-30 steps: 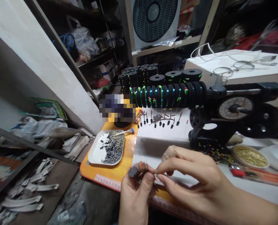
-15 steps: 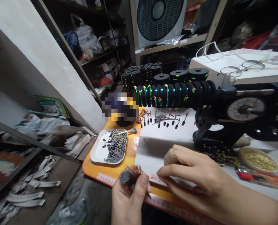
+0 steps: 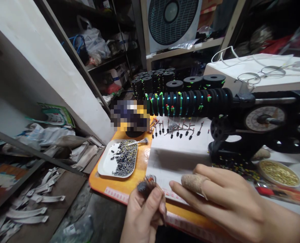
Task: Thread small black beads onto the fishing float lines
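Observation:
My left hand is closed round a small bundle of thin grey pieces with orange tips, held upright at the near edge of the orange board. My right hand lies just right of it, fingers stretched toward the bundle, holding nothing I can see; one finger wears a tan wrap. Both hands hover over the white sheet. Farther back, a black winding machine carries a row of black spools with green and red tags.
A white tray of small dark parts sits left on the board. Small pins lie in a row on the sheet. A dish of brass bits is at right. Stacked black spools, a fan and cluttered shelves stand behind.
My right hand's fingers have opened from a pinch at the bundle and stretched out flat. My left hand has stayed at the board's near edge with the bundle.

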Action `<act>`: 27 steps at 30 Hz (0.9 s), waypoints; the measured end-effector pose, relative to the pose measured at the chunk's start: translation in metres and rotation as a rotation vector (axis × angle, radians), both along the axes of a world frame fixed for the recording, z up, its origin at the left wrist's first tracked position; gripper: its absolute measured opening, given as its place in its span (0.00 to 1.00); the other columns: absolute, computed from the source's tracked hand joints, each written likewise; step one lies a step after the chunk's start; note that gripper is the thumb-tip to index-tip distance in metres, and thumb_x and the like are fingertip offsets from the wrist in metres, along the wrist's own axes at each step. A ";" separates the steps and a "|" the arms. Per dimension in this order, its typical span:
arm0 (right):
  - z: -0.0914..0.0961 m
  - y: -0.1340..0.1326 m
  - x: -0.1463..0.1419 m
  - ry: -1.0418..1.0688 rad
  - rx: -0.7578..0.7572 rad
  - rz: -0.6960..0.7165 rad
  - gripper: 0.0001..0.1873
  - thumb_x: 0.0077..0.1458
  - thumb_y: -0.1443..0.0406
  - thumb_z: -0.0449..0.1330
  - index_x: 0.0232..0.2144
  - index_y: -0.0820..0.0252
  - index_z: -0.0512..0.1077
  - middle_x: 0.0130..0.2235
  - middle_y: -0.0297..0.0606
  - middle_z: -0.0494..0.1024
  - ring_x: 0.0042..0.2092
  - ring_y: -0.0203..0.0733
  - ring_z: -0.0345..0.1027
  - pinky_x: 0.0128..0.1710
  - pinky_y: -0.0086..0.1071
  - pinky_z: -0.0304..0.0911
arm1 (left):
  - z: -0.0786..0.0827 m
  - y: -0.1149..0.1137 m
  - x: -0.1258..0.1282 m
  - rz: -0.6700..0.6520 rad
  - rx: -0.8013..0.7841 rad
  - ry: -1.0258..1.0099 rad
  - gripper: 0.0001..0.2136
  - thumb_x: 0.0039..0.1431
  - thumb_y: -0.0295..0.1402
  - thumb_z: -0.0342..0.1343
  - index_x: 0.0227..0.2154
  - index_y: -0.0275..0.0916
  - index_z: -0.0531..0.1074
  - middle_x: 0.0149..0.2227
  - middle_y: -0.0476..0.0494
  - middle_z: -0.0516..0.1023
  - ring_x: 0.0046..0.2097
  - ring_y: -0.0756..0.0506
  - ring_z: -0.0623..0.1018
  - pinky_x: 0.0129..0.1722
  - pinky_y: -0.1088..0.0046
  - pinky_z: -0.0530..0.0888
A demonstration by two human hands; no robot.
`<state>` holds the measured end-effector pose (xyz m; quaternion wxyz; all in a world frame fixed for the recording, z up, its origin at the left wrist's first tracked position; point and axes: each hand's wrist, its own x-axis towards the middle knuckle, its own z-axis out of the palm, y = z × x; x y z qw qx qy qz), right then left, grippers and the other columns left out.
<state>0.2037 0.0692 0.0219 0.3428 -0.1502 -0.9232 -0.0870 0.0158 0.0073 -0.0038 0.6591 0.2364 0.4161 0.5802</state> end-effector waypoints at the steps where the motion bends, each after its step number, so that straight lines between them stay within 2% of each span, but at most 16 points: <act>1: 0.001 0.000 -0.002 0.045 -0.037 0.019 0.18 0.71 0.71 0.44 0.44 0.66 0.74 0.30 0.41 0.75 0.29 0.42 0.65 0.27 0.36 0.60 | -0.001 0.000 0.000 0.001 -0.013 0.022 0.21 0.46 0.47 0.73 0.21 0.34 0.73 0.16 0.55 0.65 0.17 0.59 0.61 0.19 0.83 0.55; 4: 0.007 -0.001 -0.008 0.192 -0.291 0.076 0.15 0.72 0.66 0.49 0.43 0.63 0.76 0.30 0.38 0.72 0.29 0.38 0.63 0.26 0.31 0.59 | -0.002 -0.001 0.002 0.049 -0.056 0.085 0.23 0.41 0.50 0.74 0.24 0.34 0.74 0.16 0.55 0.68 0.18 0.58 0.63 0.19 0.84 0.56; 7: 0.011 -0.002 -0.013 0.258 -0.504 0.114 0.11 0.69 0.67 0.55 0.40 0.60 0.78 0.29 0.36 0.71 0.30 0.35 0.63 0.27 0.27 0.59 | -0.001 -0.002 0.005 0.105 -0.060 0.138 0.23 0.39 0.50 0.74 0.24 0.35 0.74 0.16 0.55 0.68 0.18 0.58 0.64 0.18 0.84 0.58; 11: 0.011 -0.006 -0.014 0.256 -0.617 0.110 0.06 0.63 0.70 0.60 0.38 0.61 0.78 0.30 0.36 0.70 0.31 0.36 0.63 0.28 0.27 0.59 | -0.002 -0.004 0.014 0.174 -0.014 0.211 0.22 0.40 0.50 0.74 0.24 0.36 0.76 0.16 0.54 0.69 0.19 0.56 0.65 0.20 0.83 0.62; 14: 0.013 -0.008 -0.013 0.260 -0.690 0.058 0.05 0.59 0.73 0.61 0.33 0.61 0.76 0.30 0.35 0.70 0.31 0.35 0.63 0.27 0.26 0.58 | -0.002 -0.005 0.015 0.357 0.128 0.334 0.18 0.42 0.47 0.74 0.22 0.37 0.76 0.19 0.52 0.71 0.23 0.54 0.70 0.24 0.81 0.68; 17: 0.021 -0.005 -0.011 0.303 -0.653 0.033 0.09 0.56 0.77 0.57 0.31 0.62 0.74 0.30 0.34 0.70 0.31 0.33 0.65 0.28 0.25 0.61 | -0.004 -0.004 -0.003 0.573 0.261 0.478 0.14 0.49 0.43 0.71 0.24 0.40 0.76 0.22 0.54 0.73 0.25 0.53 0.71 0.26 0.82 0.69; 19: 0.027 -0.002 -0.009 0.317 -0.615 0.023 0.10 0.57 0.77 0.55 0.31 0.62 0.73 0.29 0.34 0.70 0.30 0.32 0.64 0.29 0.24 0.62 | -0.007 -0.001 -0.025 0.660 0.249 0.620 0.10 0.53 0.42 0.69 0.30 0.43 0.77 0.26 0.54 0.76 0.27 0.52 0.74 0.29 0.80 0.71; 20: 0.030 -0.001 -0.009 0.311 -0.617 0.021 0.09 0.58 0.76 0.55 0.32 0.62 0.73 0.29 0.33 0.70 0.30 0.32 0.63 0.29 0.24 0.61 | -0.008 0.001 -0.036 0.640 0.215 0.743 0.09 0.54 0.41 0.68 0.32 0.43 0.77 0.29 0.52 0.79 0.30 0.49 0.77 0.33 0.78 0.73; 22: 0.034 0.000 -0.008 0.292 -0.655 0.012 0.09 0.58 0.76 0.55 0.31 0.61 0.71 0.28 0.32 0.69 0.28 0.31 0.61 0.27 0.24 0.59 | -0.012 0.006 -0.055 0.384 0.189 1.026 0.06 0.58 0.38 0.65 0.34 0.42 0.78 0.35 0.45 0.82 0.38 0.43 0.80 0.40 0.69 0.74; 24: 0.036 0.000 -0.008 0.280 -0.689 -0.003 0.08 0.57 0.75 0.55 0.29 0.60 0.68 0.27 0.30 0.69 0.27 0.30 0.60 0.26 0.24 0.58 | -0.015 0.010 -0.064 0.143 0.222 1.249 0.07 0.61 0.35 0.60 0.40 0.41 0.78 0.44 0.38 0.81 0.47 0.37 0.79 0.47 0.61 0.73; 25: 0.036 0.000 -0.008 0.273 -0.697 -0.016 0.08 0.56 0.75 0.56 0.28 0.60 0.68 0.27 0.30 0.69 0.27 0.30 0.60 0.26 0.24 0.57 | -0.015 0.011 -0.064 0.095 0.261 1.319 0.11 0.63 0.34 0.57 0.46 0.40 0.76 0.49 0.36 0.78 0.52 0.35 0.78 0.50 0.58 0.72; 27: 0.036 0.000 -0.009 0.260 -0.709 -0.023 0.08 0.57 0.75 0.57 0.27 0.60 0.70 0.26 0.30 0.69 0.27 0.30 0.61 0.26 0.24 0.56 | -0.014 0.010 -0.059 0.158 0.336 1.370 0.16 0.65 0.32 0.53 0.55 0.40 0.70 0.57 0.33 0.71 0.59 0.36 0.72 0.57 0.55 0.67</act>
